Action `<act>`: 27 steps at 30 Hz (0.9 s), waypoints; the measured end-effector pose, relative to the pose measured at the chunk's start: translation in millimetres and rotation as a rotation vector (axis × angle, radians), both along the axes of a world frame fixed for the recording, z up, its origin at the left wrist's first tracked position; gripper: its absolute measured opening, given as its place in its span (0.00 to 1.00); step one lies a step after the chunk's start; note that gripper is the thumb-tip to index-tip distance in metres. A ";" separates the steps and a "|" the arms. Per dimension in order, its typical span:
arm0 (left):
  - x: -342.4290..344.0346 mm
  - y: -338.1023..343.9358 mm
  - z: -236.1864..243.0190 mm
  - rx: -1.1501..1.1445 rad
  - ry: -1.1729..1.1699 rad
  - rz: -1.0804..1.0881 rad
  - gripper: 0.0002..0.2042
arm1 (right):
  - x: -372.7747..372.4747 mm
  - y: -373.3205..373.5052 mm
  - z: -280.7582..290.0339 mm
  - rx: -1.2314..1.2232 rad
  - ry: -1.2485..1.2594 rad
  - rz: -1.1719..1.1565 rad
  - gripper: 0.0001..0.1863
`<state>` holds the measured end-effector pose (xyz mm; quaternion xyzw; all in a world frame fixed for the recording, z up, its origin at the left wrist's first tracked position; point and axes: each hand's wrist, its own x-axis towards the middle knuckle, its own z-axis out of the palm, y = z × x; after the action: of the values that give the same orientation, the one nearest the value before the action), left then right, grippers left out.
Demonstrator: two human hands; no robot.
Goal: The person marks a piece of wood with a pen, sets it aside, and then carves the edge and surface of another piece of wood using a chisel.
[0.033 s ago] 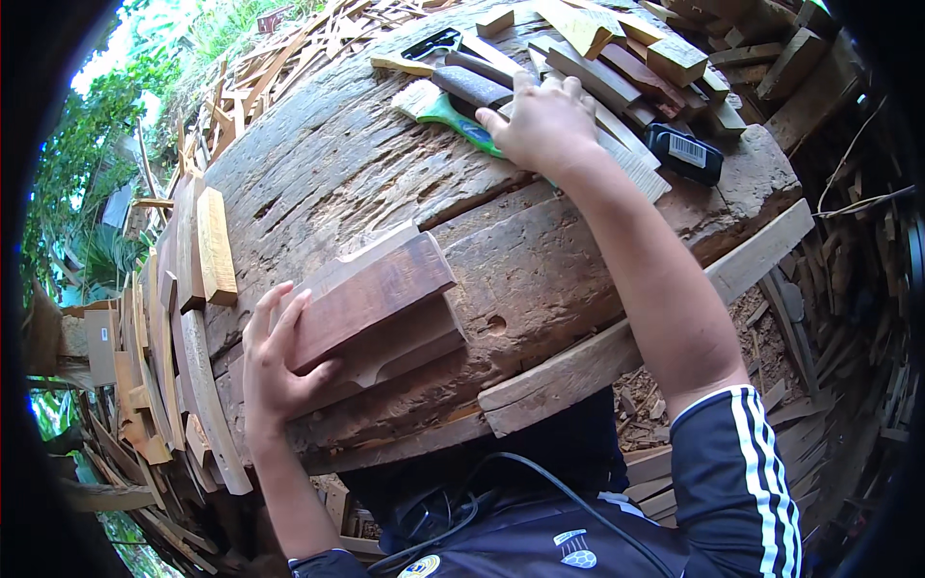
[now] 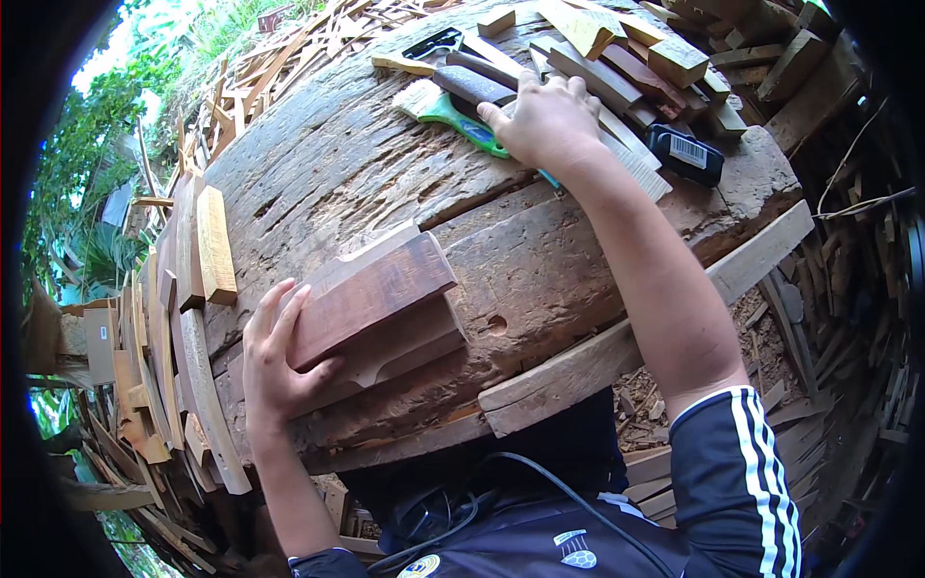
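Cracked and weathered, the desk [image 2: 337,159] is topped by a reddish-brown wooden block [image 2: 381,294], whose left end is grasped by the left hand [image 2: 270,364]. Beyond the block, to its right, the right hand [image 2: 551,127] is set among wood pieces [image 2: 599,82], beside a green-handled brush [image 2: 446,112]; whether anything is gripped there cannot be told.

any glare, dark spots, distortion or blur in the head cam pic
Head view: bright daylight washes out gaps around the foliage at upper left; wood scraps at far right sit in dimness; fisheye bending seems to bow the pale wooden strip at left; left hand and right hand show no obvious motion blur.
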<state>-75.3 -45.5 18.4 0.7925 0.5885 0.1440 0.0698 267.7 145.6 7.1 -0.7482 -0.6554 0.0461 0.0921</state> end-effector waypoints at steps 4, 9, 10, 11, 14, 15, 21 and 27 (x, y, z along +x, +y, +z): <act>-5.6 3.5 -7.0 0.084 0.115 -0.021 0.43 | -1.6 0.5 13.3 -0.094 -0.019 -0.072 0.39; -10.4 7.5 -11.3 0.110 0.091 -0.054 0.41 | 1.5 -0.8 17.7 -0.110 0.003 -0.079 0.39; -12.4 8.5 -12.4 0.119 0.072 -0.068 0.40 | 2.2 -0.3 18.4 -0.112 0.009 -0.082 0.39; -16.0 9.4 -13.4 0.119 0.077 -0.059 0.40 | 3.0 0.5 18.4 -0.115 0.015 -0.084 0.39; -23.3 8.8 -12.1 0.105 0.007 -0.070 0.38 | 2.1 3.7 10.6 -0.062 0.035 -0.100 0.39; -22.5 7.9 -10.3 0.106 0.003 -0.064 0.36 | 0.8 3.8 8.6 -0.040 0.046 -0.120 0.39; -24.6 21.9 -2.2 -0.006 -0.039 -0.086 0.35 | -0.8 2.9 -5.1 0.097 -0.029 -0.051 0.38; 28.5 67.1 19.5 -0.035 -0.090 -0.355 0.33 | 11.0 -0.5 0.4 0.082 -0.148 -0.039 0.45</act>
<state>-46.8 21.6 37.8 0.8753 0.4381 0.1545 0.1339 278.7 145.0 7.5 -0.7579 -0.6469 -0.0382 0.0750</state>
